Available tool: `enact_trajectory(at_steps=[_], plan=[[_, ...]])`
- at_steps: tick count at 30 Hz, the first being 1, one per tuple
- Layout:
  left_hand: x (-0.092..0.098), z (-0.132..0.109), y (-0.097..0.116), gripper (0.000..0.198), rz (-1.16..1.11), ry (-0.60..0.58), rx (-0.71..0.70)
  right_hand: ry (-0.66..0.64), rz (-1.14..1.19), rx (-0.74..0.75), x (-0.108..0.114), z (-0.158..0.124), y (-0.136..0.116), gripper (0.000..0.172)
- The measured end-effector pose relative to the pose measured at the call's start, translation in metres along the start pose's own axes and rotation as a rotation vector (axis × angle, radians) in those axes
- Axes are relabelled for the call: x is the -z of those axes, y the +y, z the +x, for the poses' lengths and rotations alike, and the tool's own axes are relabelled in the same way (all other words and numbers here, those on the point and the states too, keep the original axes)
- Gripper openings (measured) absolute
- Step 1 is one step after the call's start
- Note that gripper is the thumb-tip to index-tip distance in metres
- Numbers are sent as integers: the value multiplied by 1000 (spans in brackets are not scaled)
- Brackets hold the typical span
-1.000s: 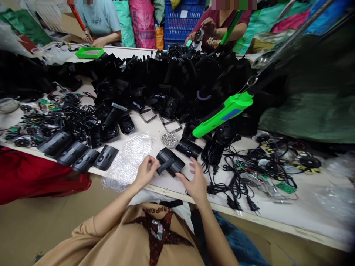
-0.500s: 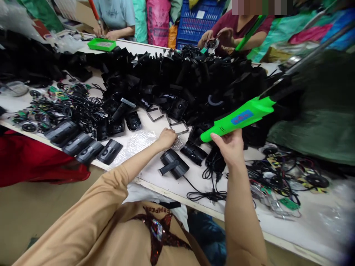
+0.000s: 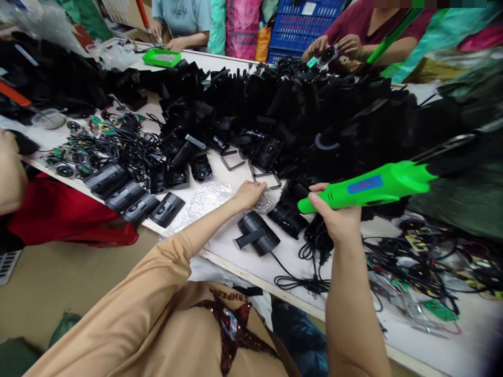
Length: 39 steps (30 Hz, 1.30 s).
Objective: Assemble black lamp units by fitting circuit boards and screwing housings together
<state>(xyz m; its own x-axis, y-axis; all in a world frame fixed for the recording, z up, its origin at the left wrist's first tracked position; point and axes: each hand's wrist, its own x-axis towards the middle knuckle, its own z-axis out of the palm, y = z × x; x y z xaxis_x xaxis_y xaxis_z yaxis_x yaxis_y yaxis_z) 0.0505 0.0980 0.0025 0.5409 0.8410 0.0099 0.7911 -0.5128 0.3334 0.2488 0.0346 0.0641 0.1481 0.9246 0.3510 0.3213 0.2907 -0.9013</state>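
My left hand (image 3: 249, 195) is at a small pile of metal screws (image 3: 264, 203), its fingertips together at the pile's edge; whether any screw is between them is hidden. My right hand (image 3: 340, 217) grips a bright green electric screwdriver (image 3: 365, 188) with a blue label, held above the table and pointing to the right. Below my left hand lies a black hair-dryer-like body (image 3: 257, 233) with its handle folded across it and a cord (image 3: 291, 280) trailing right. Black shell parts (image 3: 288, 217) lie between the screws and my right hand.
A large heap of black housings (image 3: 283, 110) fills the table's middle. Wires and circuit boards lie left (image 3: 113, 139) and right (image 3: 416, 262). Several black shells (image 3: 133, 201) line the front edge beside bubble wrap (image 3: 210, 201). Two people work opposite; another person's arm (image 3: 10, 173) shows at left.
The green screwdriver has turned closer to level and moved right in the view. My left hand stays at the screws. Another person's arm and an orange tool have come into view at left.
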Motion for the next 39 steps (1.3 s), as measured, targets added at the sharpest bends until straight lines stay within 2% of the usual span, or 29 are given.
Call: enact_trajectory(at_steps=[3,5,7,10,13,15,19,24,28,32,39], plan=[[15,-15,7,14,-156,67,-26,19,54,-19,4,-7,-5,33],[26,-34,13,11,-379,137,-56,27,102,-50,8,-11,-9,42],[34,-59,21,9,-551,174,-81,7,170,-83,12,-16,-14,41],[38,-96,30,10,-650,114,-63,-70,282,-101,16,-26,-26,49],[35,-123,34,13,-691,65,-44,-83,314,-110,17,-38,-39,61],[31,-134,36,13,-706,67,-16,-72,325,-116,18,-45,-45,57],[27,-143,40,23,-748,89,32,-82,296,-93,18,-56,-57,49],[23,-143,47,31,-710,154,-91,199,378,14,6,-67,-88,39],[20,-143,51,32,-684,174,-153,130,431,-19,-3,-71,-108,41],[20,-143,52,32,-661,184,-177,59,322,27,-5,-69,-110,41],[22,-142,51,32,-621,184,-210,132,469,-12,-9,-71,-101,42]])
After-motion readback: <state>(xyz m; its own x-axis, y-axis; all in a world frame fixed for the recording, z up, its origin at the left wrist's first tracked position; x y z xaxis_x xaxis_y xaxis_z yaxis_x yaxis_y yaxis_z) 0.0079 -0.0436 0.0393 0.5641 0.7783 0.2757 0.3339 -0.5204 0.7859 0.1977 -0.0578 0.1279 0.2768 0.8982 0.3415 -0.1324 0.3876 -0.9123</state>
